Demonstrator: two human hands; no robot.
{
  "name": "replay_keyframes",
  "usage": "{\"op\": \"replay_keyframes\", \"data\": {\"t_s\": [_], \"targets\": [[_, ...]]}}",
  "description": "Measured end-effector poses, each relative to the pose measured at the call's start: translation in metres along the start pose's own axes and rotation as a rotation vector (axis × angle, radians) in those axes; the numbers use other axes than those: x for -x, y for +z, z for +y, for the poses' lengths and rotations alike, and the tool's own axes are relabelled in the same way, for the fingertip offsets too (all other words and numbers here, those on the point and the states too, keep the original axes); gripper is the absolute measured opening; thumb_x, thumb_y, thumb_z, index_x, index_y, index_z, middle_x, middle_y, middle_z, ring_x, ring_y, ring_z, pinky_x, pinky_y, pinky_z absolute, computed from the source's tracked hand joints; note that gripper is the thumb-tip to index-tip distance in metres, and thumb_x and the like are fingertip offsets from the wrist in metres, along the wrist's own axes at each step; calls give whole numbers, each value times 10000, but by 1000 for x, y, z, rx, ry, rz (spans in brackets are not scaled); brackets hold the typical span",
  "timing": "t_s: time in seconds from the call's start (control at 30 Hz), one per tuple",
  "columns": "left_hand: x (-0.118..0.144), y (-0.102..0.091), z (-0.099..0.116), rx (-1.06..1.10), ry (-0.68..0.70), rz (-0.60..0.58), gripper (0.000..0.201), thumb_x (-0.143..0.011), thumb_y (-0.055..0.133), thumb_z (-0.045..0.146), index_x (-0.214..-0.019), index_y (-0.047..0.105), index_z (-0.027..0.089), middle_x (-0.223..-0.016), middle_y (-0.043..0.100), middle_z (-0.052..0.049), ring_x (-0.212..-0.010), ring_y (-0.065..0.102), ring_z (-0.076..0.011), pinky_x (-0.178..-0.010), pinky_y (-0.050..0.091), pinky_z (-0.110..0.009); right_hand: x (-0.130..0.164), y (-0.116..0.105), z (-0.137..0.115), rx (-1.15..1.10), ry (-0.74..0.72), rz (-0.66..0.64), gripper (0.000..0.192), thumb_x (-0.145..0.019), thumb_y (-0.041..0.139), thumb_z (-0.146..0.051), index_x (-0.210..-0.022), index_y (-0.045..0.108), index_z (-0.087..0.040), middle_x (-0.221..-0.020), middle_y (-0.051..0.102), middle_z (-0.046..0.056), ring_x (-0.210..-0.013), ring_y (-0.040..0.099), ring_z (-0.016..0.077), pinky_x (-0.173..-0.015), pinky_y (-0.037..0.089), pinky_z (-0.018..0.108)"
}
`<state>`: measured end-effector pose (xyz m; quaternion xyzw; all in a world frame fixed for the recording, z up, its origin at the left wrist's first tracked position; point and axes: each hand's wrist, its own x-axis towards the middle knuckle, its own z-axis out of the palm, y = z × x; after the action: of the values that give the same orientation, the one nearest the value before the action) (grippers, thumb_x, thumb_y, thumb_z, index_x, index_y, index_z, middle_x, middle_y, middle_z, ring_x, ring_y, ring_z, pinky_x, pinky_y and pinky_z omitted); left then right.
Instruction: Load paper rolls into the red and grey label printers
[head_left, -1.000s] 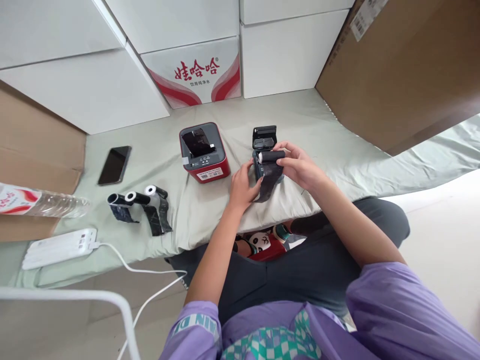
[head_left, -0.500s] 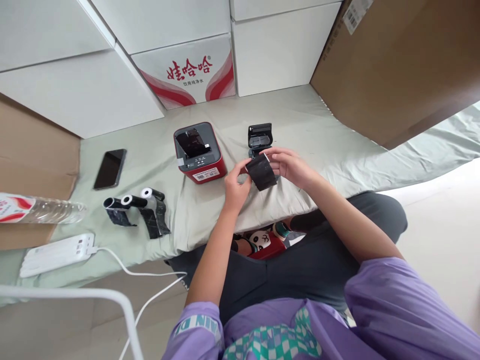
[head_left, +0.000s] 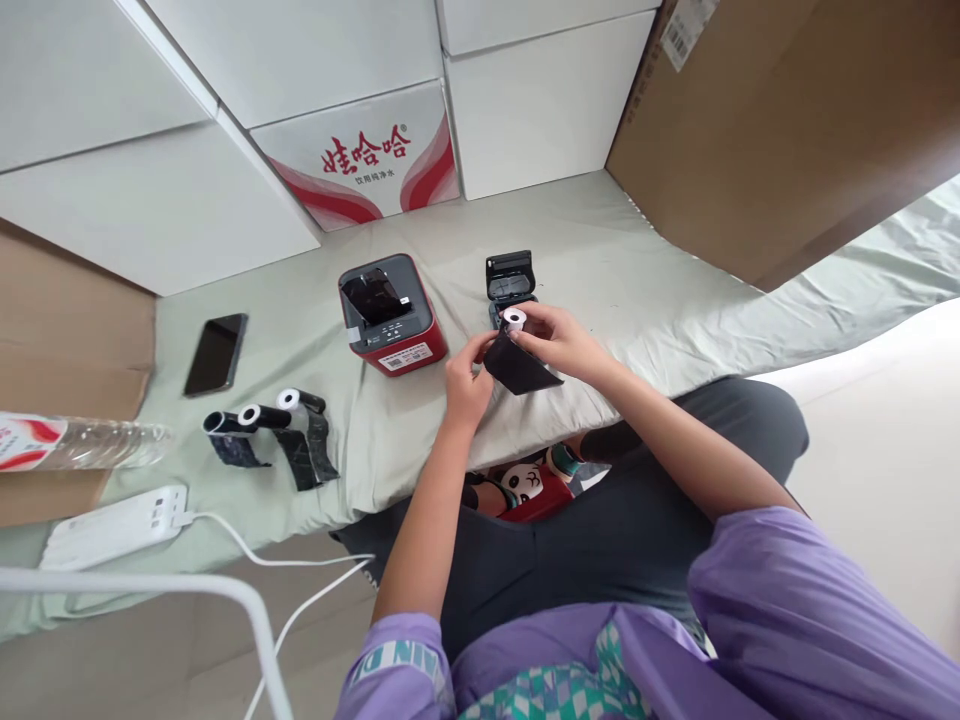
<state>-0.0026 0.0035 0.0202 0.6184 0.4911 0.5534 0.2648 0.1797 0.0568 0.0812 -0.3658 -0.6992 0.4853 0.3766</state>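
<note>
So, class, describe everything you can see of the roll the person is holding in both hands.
The roll has a white end with a dark centre hole and a dark, faintly glossy sheet trailing off it toward the person. It is held above the pale green cloth, just in front of the small black printer with its lid up. The right hand grips the roll end from the right; the left hand pinches the sheet's left edge.
</note>
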Motion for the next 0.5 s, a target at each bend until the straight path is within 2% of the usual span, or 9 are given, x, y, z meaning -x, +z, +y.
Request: {"op": "replay_keyframes", "data": {"t_s": [0.1, 0.27, 0.33, 0.43, 0.5], "targets": [[1, 0, -1, 2, 32, 38, 319, -1038, 567, 450, -1098, 746, 192, -918, 767, -58, -820, 717, -196, -771, 569, -304, -3, -5, 1, 95, -33, 19, 407, -923, 721, -482, -1233, 728, -219, -861, 654, 11, -731, 564, 169, -715, 469, 319], [5, 3, -7, -52, -83, 178, 580, -1081, 475, 634, -803, 728, 192, -681, 652, -40, -643, 630, -167, -706, 534, -309, -12, -21, 2, 179, -85, 133, 484, -923, 740, -496, -1336, 704, -246, -884, 675, 27, -784, 609, 203, -801, 532, 364], [5, 2, -6, -59, -41, 186, 556, -1080, 488, 619, -869, 773, 191, -724, 691, -48, -654, 639, -168, -711, 535, -311, -18, -31, 1, 135, -92, 195, 500, -908, 771, -512, -1338, 697, -267, -960, 691, 45, -851, 646, 227, -800, 560, 370], [4, 0, 2, -98, 72, 94, 446, -1081, 524, 526, -1031, 820, 196, -809, 745, -55, -691, 658, -166, -716, 536, -301, -29, -47, -5, 45, -93, 289, 526, -876, 823, -527, -1324, 675, -293, -1060, 687, 57, -984, 679, 252, -770, 593, 348], [4, -1, 8, -126, 128, 16, 389, -1074, 539, 461, -1046, 822, 196, -822, 753, -55, -696, 656, -163, -707, 531, -294, -35, -56, -13, -3, -86, 308, 522, -843, 866, -519, -1270, 664, -296, -1069, 680, 55, -1027, 672, 249, -745, 601, 326]]}}
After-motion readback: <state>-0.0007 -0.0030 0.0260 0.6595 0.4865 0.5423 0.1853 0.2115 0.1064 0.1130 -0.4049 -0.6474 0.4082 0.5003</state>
